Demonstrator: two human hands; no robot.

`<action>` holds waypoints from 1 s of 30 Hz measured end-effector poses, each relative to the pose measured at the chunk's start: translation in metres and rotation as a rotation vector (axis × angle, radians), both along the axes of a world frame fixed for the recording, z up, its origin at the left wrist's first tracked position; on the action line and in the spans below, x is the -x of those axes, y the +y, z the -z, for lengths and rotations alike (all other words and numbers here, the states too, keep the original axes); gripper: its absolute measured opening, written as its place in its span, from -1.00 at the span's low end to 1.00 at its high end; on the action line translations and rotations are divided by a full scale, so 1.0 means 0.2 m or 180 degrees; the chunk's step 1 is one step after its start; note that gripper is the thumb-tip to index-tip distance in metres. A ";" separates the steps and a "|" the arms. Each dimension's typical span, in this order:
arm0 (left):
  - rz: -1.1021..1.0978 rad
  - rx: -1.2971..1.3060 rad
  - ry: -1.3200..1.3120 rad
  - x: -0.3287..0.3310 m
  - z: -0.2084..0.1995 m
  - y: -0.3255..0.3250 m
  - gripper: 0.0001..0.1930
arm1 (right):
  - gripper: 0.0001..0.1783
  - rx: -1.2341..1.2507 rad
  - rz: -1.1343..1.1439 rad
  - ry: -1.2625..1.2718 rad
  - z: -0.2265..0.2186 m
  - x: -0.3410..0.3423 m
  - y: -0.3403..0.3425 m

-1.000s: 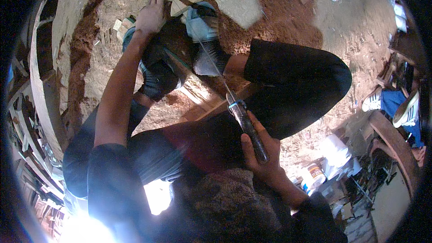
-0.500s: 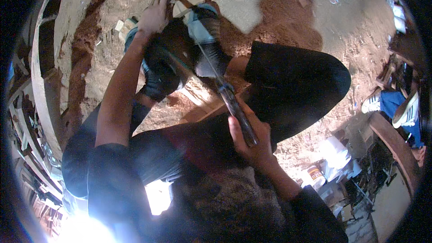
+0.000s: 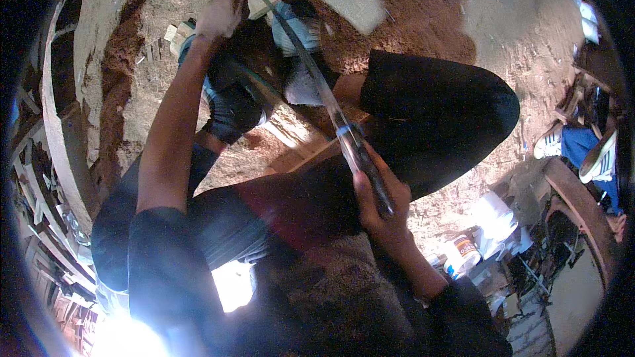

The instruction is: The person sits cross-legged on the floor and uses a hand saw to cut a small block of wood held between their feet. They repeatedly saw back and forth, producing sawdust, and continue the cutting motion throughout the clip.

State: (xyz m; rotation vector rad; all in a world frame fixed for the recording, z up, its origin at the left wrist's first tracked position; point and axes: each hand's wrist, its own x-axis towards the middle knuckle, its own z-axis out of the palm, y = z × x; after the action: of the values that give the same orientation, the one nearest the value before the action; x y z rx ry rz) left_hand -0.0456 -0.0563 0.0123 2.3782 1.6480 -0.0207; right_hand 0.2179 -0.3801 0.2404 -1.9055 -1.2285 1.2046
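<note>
My right hand [image 3: 383, 201] is wrapped round the dark handle of a long, slim, slightly curved blade [image 3: 307, 59]. A blue band circles the blade where it meets the handle. The blade reaches forward and left over my feet, its tip near the fingers of my left hand [image 3: 221, 13]. My left fingers are bent together beside the tip and some small pale wood pieces [image 3: 268, 3]; what they grip is hidden. Below, a pale board [image 3: 291, 129] lies between my legs, and my shod feet [image 3: 294, 26] rest close to the left hand.
Reddish sawdust [image 3: 423, 20] is heaped ahead on the ground. White containers [image 3: 463, 254] stand at the right, near a curved wooden piece [image 3: 582, 218]. Another person's shoes [image 3: 598, 155] show at the far right. Long wooden pieces [image 3: 63, 145] line the left edge.
My right hand has moved slightly back and to the right with the blade. The blade has turned so more of its width shows. My left hand has shifted a little.
</note>
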 end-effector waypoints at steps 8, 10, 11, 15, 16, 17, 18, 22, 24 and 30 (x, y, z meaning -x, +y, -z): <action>0.0066 -0.0298 -0.0057 -0.02 -0.03 -0.03 -0.55 | -0.50 0.0400 -0.0266 0.0030 -0.05 -0.03 0.05; -0.0152 0.0144 -0.0130 -0.03 -0.06 -0.01 -0.54 | -0.49 0.0520 -0.0309 0.0064 -0.05 -0.02 0.07; -0.0254 0.0361 -0.0174 -0.05 -0.08 0.01 -0.53 | -0.49 0.0536 -0.0291 0.0143 -0.05 0.00 0.10; 0.0081 -0.0193 -0.0329 0.03 0.02 0.03 -0.54 | -0.40 0.0229 -0.0323 0.0093 -0.01 -0.02 0.08; 0.0122 -0.0248 -0.0368 0.06 0.04 0.05 -0.55 | -0.35 0.0234 -0.0328 0.0078 -0.01 -0.02 0.09; 0.0161 -0.0306 -0.0405 0.08 0.06 0.06 -0.56 | -0.40 0.0403 -0.0370 0.0119 -0.03 -0.03 0.11; 0.0025 -0.0231 -0.0421 0.11 0.08 0.06 -0.56 | -0.45 0.0571 -0.0415 0.0163 -0.07 -0.04 0.15; -0.0744 0.0108 -0.0175 -0.02 0.03 0.13 -0.49 | -0.49 0.0450 -0.0340 0.0106 -0.06 -0.04 0.16; -0.1467 0.0428 0.0289 -0.04 0.05 0.18 -0.43 | -0.48 0.0420 -0.0400 0.0054 -0.06 -0.03 0.18; -0.1047 0.0461 0.0438 -0.02 0.17 0.20 -0.43 | -0.50 0.0667 -0.0360 0.0027 -0.10 0.00 0.22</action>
State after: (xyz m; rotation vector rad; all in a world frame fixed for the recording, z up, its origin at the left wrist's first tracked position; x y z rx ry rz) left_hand -0.0411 -0.0155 -0.0221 2.0160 2.0078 -0.2398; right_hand 0.2173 -0.3368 0.2594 -1.9986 -1.2623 1.4491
